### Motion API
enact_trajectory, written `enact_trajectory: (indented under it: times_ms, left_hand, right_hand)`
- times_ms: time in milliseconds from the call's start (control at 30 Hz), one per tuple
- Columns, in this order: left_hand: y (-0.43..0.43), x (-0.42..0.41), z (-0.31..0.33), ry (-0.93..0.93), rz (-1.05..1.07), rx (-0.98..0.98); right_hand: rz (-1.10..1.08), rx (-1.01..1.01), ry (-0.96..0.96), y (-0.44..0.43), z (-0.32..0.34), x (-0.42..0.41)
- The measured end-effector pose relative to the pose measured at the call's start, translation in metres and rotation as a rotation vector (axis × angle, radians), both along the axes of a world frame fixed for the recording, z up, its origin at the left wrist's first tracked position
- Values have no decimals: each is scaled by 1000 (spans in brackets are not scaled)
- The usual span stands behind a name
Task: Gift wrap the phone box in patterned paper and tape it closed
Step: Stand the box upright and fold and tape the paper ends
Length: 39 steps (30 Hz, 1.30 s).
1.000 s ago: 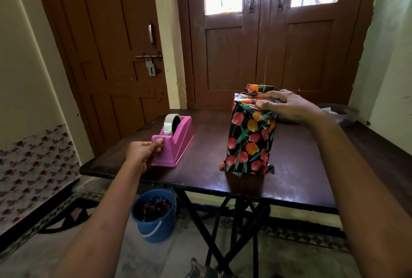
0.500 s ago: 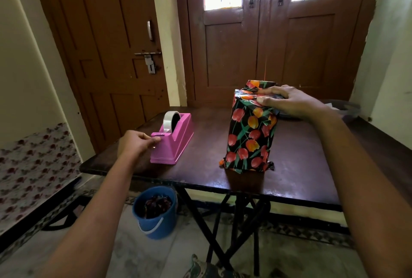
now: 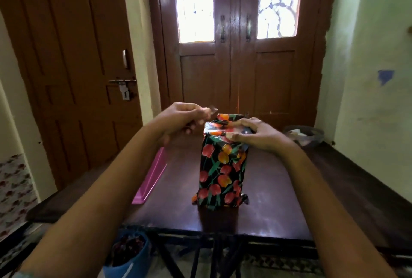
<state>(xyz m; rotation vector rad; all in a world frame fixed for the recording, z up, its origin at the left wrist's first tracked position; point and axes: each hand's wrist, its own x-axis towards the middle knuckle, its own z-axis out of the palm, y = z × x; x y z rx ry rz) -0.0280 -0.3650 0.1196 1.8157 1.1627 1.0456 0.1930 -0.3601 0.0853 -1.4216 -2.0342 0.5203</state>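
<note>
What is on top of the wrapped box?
On the wrapped box, the right hand presses down the folded top flaps, hiding part of them. The left hand beside it pinches a small blurred piece, probably tape.

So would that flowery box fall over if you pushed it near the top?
Probably, yes: the wrapped box stands on its narrow end, taller than wide, so a push up high could tip it. The right hand presses on its top, which likely steadies it. The shiny paper may also slide on the smooth table.

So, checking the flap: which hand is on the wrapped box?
The right hand, resting on the top of the wrapped box; the left hand, beside it, pinches what looks like tape.
</note>
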Motion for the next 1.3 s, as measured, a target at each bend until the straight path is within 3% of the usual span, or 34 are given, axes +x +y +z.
enact_trajectory:
  times_ms: [167,333,700,933,1100,1167,1300]
  left_hand:
    - [24,39,23,396,-33,-39]
    - [34,47,29,567,-32,-62]
    - [46,60,41,761,-86,-108]
    - [63,85,55,1147,-50,-159]
    - [66,93,55,1547,102,-195]
    - [69,83,50,1559,124,-255]
    - [73,67,45,1394,152,-367]
  right_hand:
    - [-32,47,-11,6,-2,2]
    - [-34,81,-20,11,-4,0]
    - [-27,72,-24,15,-6,1]
    - [-31,66,-37,17,-4,-1]
    - [-41,64,-54,14,-3,-2]
    - [-29,68,-50,12,-3,-4]
    - [-18,75,-62,11,-1,-7]
